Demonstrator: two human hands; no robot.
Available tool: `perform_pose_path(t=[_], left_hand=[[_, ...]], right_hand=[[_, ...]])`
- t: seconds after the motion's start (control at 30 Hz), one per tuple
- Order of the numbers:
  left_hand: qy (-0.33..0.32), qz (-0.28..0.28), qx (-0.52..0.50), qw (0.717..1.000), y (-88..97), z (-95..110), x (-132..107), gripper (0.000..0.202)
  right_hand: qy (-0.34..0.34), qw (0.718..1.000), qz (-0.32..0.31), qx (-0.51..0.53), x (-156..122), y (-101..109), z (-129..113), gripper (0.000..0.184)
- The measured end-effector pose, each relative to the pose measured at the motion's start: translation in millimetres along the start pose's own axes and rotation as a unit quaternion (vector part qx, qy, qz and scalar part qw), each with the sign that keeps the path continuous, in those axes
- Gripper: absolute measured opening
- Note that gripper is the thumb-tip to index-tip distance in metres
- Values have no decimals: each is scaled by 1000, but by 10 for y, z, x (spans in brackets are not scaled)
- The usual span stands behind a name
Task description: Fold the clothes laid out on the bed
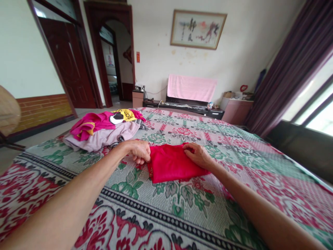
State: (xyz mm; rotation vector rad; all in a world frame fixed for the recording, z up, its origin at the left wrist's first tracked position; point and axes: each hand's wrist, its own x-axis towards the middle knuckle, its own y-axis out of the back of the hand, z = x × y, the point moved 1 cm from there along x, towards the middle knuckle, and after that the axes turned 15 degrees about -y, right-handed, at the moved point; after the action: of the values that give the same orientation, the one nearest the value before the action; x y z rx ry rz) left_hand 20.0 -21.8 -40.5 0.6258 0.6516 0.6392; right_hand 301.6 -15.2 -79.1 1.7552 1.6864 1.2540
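A red garment [171, 165], folded into a flat rectangle, lies on the patterned bedspread [125, 208] in front of me. My left hand [140, 151] is closed at its left edge, fingers curled and pinching the cloth. On its upper right part rests my right hand [198, 154], thumb and fingers bent down against the fabric. What kind of garment it is cannot be made out. Its lower left edge shows a small gold pattern.
Left of the red cloth is a heap of clothes: a magenta and yellow garment [96, 124] over a pale pink one [104, 137]. Beyond the bed stands a low black cabinet [182, 105] beneath a pink towel [191, 87]. A purple curtain [283, 66] hangs at right.
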Motion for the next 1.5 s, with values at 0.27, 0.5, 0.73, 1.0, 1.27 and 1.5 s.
perform_pose_path(t=[0.27, 0.5, 0.73, 1.0, 1.27, 1.5], left_hand=[[18, 54, 14, 998, 118, -80, -57, 8], [-68, 193, -36, 978, 123, -178, 86, 13], [-2, 229, -40, 973, 153, -88, 33, 26], [-10, 159, -61, 985, 67, -202, 135, 31], [14, 161, -57, 985, 61, -188, 125, 25], [31, 167, -74, 983, 66, -165, 92, 24]], right_hand=[[-50, 997, 13, 49, 67, 185, 74, 21], [-171, 980, 93, 49, 182, 347, 506, 26], [-192, 979, 64, 14, 191, 308, 743, 27], [-134, 991, 22, 11, 147, 271, 595, 26], [-100, 993, 15, -53, 162, 184, 559, 21], [-101, 990, 27, -95, 146, 179, 523, 21]])
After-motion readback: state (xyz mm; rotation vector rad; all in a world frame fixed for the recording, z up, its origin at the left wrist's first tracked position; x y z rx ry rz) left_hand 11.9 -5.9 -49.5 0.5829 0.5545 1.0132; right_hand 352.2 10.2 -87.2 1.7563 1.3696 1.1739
